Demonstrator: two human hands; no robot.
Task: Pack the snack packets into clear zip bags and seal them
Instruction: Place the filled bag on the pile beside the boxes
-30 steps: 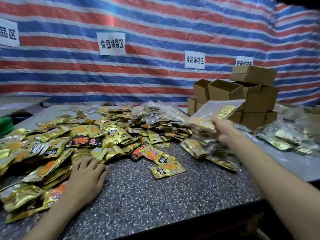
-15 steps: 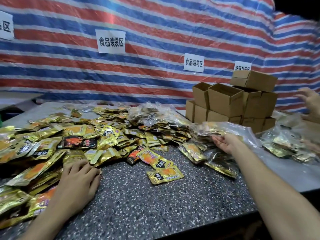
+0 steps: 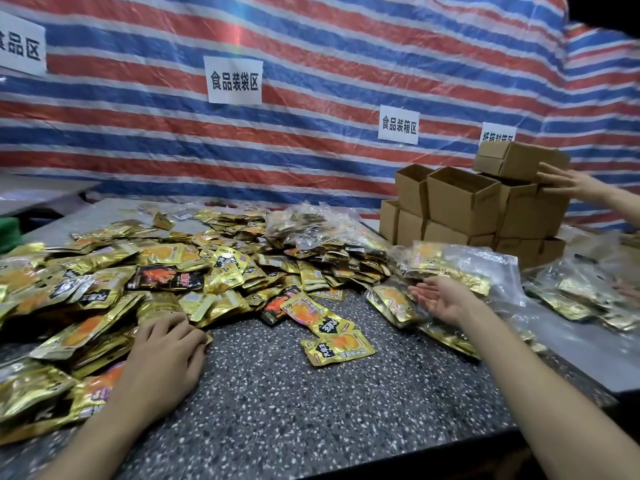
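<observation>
A big heap of gold snack packets (image 3: 145, 271) covers the left and middle of the speckled table (image 3: 277, 403). My left hand (image 3: 162, 358) lies flat, palm down, at the heap's near edge, fingers apart. Palm up and empty, my right hand (image 3: 443, 299) hovers just in front of a filled clear zip bag (image 3: 460, 265) that lies on a pile of filled bags. Two loose packets (image 3: 337, 348) lie between my hands.
Stacked cardboard boxes (image 3: 464, 209) stand at the back right, and another person's hand (image 3: 568, 181) touches the top box. More filled clear bags (image 3: 581, 296) lie at the far right. A striped tarp with paper signs (image 3: 233, 79) hangs behind.
My right hand lowered the filled zip bag onto the pile and let it go, then turned palm up. Another person's hand came in to the top box. My left hand stayed put.
</observation>
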